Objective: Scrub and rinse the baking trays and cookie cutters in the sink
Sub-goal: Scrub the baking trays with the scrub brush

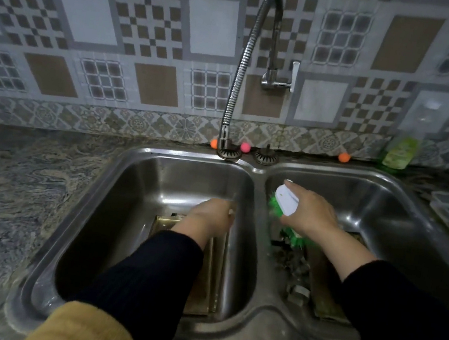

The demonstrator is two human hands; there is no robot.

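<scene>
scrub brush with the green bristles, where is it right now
In the head view the scrub brush is gripped in the right hand, held over the near-left part of the right sink basin, just right of the divider between the two basins.

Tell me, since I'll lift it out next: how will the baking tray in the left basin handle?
The baking tray looks like thin, rigid metal, so probably stiff and fairly light. It lies in a steel sink and seems wet, so likely slippery. The left hand and its sleeve cover much of it, so its edges are hard to judge.

Sink (115, 182) – glossy steel; brush (286, 200) – white plastic, green bristles.
</scene>
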